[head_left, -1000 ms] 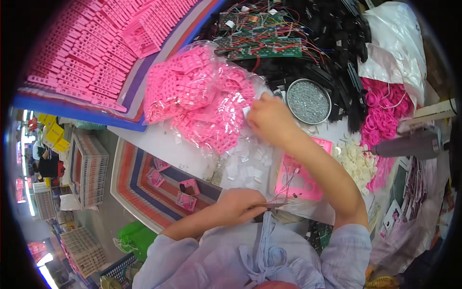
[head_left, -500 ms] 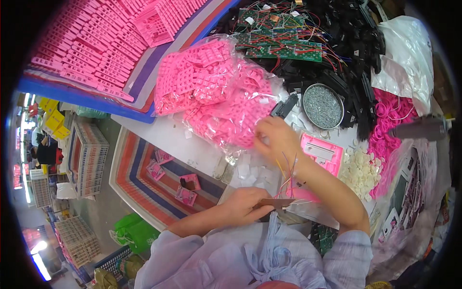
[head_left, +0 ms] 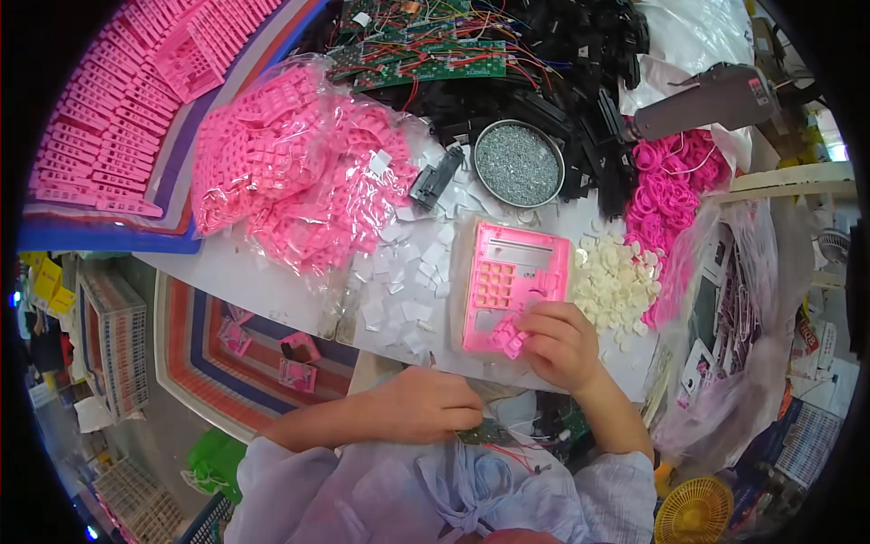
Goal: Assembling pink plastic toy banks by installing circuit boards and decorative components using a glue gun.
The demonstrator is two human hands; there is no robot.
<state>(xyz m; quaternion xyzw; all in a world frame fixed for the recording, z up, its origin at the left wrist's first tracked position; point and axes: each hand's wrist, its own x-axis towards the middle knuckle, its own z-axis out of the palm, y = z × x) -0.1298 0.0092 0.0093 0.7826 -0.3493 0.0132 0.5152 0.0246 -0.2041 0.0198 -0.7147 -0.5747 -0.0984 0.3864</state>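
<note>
Pink casing (head_left: 523, 288), one: on table (head_left: 281, 295), left of cream discs (head_left: 618, 286). Pink key piece (head_left: 508, 339), one: over casing's near end, grasped by fingers of right hand (head_left: 564, 344). Wired green circuit board (head_left: 487, 433), one: by table's near edge, left end grasped by fingers of left hand (head_left: 428, 403). Round tin (head_left: 563, 170), one: beyond casing.

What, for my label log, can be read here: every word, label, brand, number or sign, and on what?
None clearly enough to quote.
Boards: print too small.
Yellow boxes: marks blurred.
Grey tool: label too small.
White card: print too small.
</note>
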